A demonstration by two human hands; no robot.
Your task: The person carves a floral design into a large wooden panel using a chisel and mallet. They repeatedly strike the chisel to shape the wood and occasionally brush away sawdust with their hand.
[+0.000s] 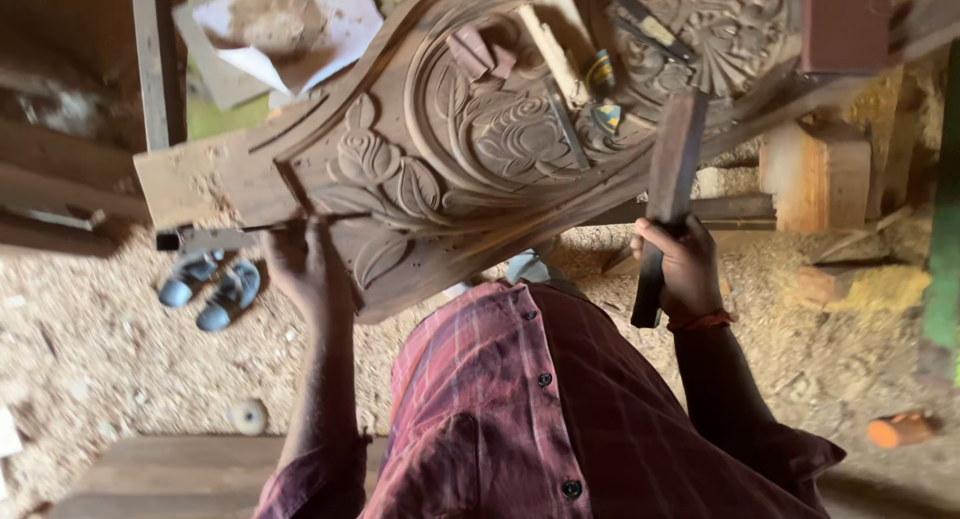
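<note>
A large brown wooden panel (480,129) carved with flowers and leaves lies slanted across the view. My left hand (300,264) is at its lower left edge, closed around a thin metal chisel (215,237) held level, its tip against the carved leaf area. My right hand (688,264) grips a dark wooden mallet (672,169), held upright just off the panel's lower right edge. An orange band circles my right wrist. My plaid red shirt fills the bottom centre.
Several loose chisels (600,79) lie on the panel's upper part. A sheet of paper (280,24) with sawdust sits top left. On the shavings-covered floor are a pair of blue sandals (215,284), a pale wooden block (815,174) and an orange object (895,429).
</note>
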